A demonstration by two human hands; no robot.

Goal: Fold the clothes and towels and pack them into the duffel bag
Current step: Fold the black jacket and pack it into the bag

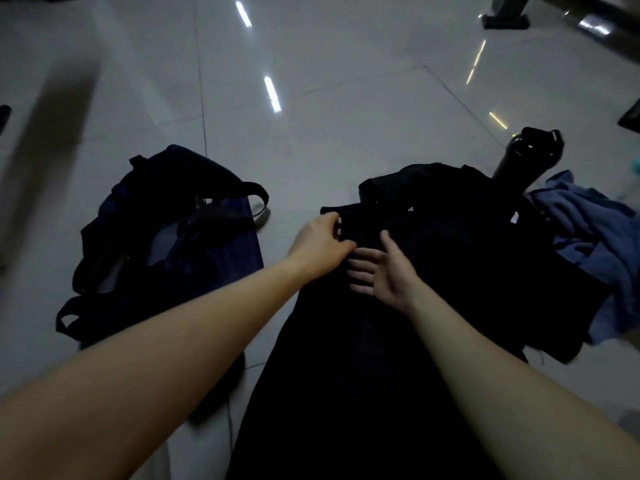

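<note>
Black garment [433, 244], left hand [322, 240] pinching its folded edge, right hand [384, 271] spread flat on it

Bare floor [346, 98] lies open far ahead and to the left. A narrow strip of it runs between the bag [166, 244] and the black clothes [450, 258]. Straps [211, 214] cross the bag's mouth. On the right, a black bottle [523, 161] and blue cloth [588, 233] crowd against the clothes' edge.

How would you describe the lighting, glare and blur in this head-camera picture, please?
Head view: dim; ceiling lights glare as bright streaks on the glossy floor; the black garment sinks into shadow, its folds barely readable; a blurred dark smear crosses the left edge; wide-angle distortion stretches the forearms.
</note>
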